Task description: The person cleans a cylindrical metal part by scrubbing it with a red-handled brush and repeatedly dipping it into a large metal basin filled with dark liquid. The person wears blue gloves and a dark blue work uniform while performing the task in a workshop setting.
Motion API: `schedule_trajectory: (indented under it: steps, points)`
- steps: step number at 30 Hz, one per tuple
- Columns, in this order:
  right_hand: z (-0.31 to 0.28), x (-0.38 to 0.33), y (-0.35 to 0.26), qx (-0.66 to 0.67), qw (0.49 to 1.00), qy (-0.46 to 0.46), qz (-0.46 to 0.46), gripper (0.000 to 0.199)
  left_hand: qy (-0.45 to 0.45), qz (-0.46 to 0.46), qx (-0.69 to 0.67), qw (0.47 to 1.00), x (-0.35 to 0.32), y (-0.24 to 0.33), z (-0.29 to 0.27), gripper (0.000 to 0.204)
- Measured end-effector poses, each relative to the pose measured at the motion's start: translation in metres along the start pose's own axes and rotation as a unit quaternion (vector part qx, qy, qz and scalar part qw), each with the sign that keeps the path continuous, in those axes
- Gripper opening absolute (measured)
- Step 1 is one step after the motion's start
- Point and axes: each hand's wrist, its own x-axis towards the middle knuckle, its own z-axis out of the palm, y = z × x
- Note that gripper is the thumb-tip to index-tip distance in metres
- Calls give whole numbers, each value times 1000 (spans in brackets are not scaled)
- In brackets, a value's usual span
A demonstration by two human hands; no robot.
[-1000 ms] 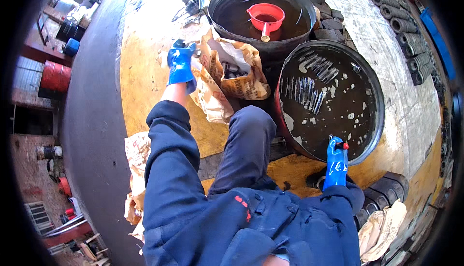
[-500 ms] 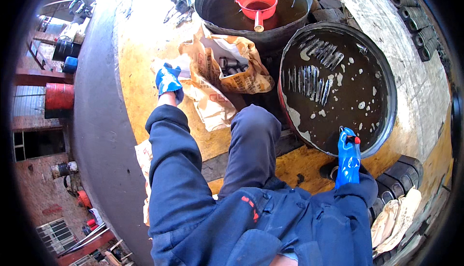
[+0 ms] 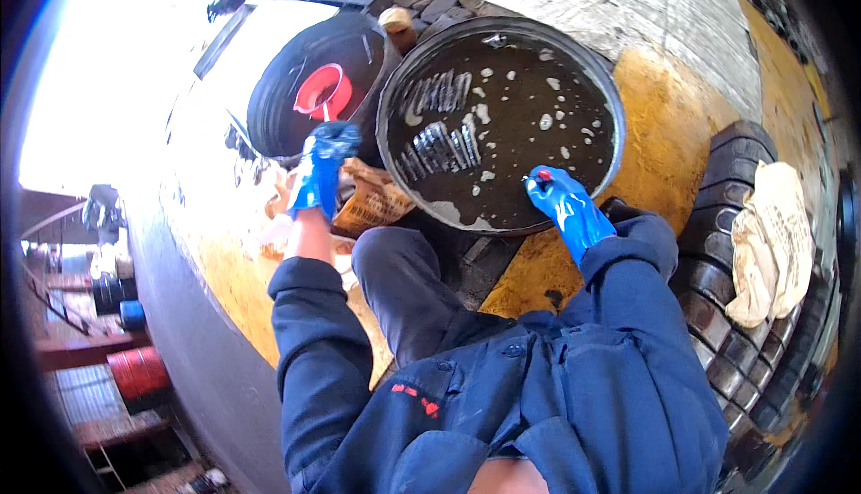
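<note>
My left hand (image 3: 325,157), in a blue glove, is closed above the paper bag (image 3: 372,202). Its dark, wet-looking fingers overlap the handle end of a red dipper (image 3: 325,90); what they hold, if anything, I cannot make out. My right hand (image 3: 560,200), gloved in blue too, is closed on a small tool with a red end (image 3: 543,174), over the near rim of a round drum (image 3: 619,122). Inside that drum, a dark surface carries two rows of shiny grey strips (image 3: 444,148) and scattered pale patches. The dipper rests in the second drum (image 3: 269,90), behind my left hand.
Dark blocky stacks (image 3: 717,252) line the right side, with a cream sack (image 3: 771,243) lying on them. Behind the drums are dark lumps (image 3: 439,9) and planks. My bent knee (image 3: 395,261) is close to the bag. A red barrel (image 3: 139,373) stands far left.
My left hand has left the bag's left edge and moved forward and right, up beside the dipper. The view has turned, so the drums appear farther left. My right hand keeps the red-ended tool.
</note>
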Motion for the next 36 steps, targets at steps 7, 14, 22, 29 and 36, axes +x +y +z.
schedule_trajectory:
  steps: [7,14,22,29,36]
  points:
    - [-50,-11,-11,-203,970,-95,-97,25,-222,110,58,967,6,97,215,60]
    - [-31,4,-12,-242,943,-204,-98,25,-259,137,301,908,68,79,319,90]
    - [-33,6,-12,-187,957,-206,-83,17,-284,113,339,890,122,117,387,84]
    - [-22,11,0,-136,970,-182,-81,10,-295,73,275,912,149,129,434,77]
    - [0,9,-3,-141,974,-145,-105,10,-310,132,229,913,192,97,444,55]
